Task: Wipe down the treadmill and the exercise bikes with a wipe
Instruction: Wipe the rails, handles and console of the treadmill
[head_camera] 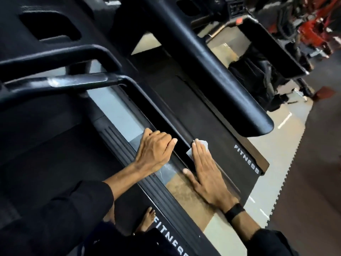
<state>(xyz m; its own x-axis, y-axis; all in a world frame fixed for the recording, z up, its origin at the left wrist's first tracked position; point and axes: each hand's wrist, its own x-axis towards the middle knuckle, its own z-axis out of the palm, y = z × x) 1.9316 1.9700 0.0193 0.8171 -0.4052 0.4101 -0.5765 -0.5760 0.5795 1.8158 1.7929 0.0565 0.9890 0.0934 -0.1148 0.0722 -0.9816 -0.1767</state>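
Under the flat right hand (pixel 204 174), the wipe (pixel 199 146) (left hand (pixel 155 152) gripping rail (pixel 166 115)).

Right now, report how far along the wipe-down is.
Done: nothing can be confirmed as finished, though a smear shows on the treadmill's handlebar. In hand: the right hand presses the wipe flat onto the side rail of the treadmill, while the left hand grips the near rail's edge. Left: no exercise bikes can be made out here; only blurred red equipment behind.
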